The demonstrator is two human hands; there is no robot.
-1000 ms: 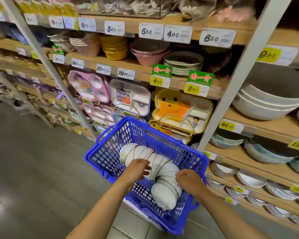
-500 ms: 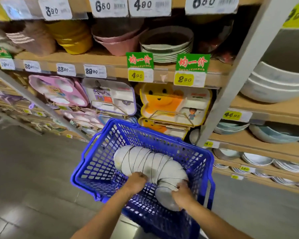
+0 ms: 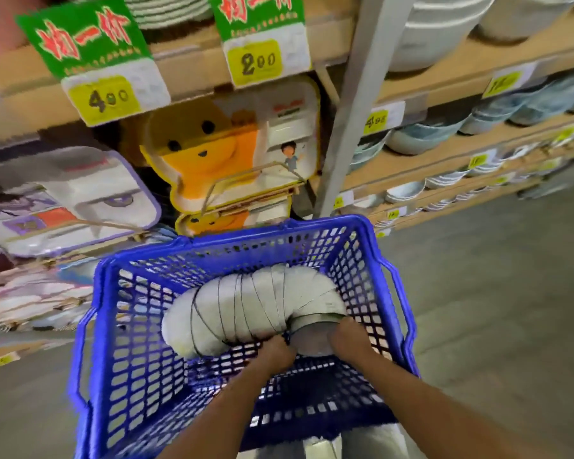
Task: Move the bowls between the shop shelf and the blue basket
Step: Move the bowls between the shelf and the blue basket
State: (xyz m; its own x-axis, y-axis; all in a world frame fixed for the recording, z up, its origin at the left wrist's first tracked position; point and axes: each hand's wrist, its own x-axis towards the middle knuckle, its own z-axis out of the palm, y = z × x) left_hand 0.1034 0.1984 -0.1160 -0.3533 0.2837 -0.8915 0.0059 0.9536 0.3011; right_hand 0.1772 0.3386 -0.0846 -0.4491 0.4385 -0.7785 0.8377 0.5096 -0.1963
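My left hand [image 3: 275, 351] and right hand [image 3: 348, 336] have come down at lower centre; both now curl round the near end of the bowls [image 3: 246, 306] lying in the blue basket [image 3: 279, 228]; a lift toward the shelf [image 3: 444, 91] seems next.

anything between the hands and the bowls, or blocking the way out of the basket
Nothing visible. The left hand and right hand hold the near end of the stack of white bowls, and the blue basket is open above. The shelf's grey upright stands just beyond its far rim.
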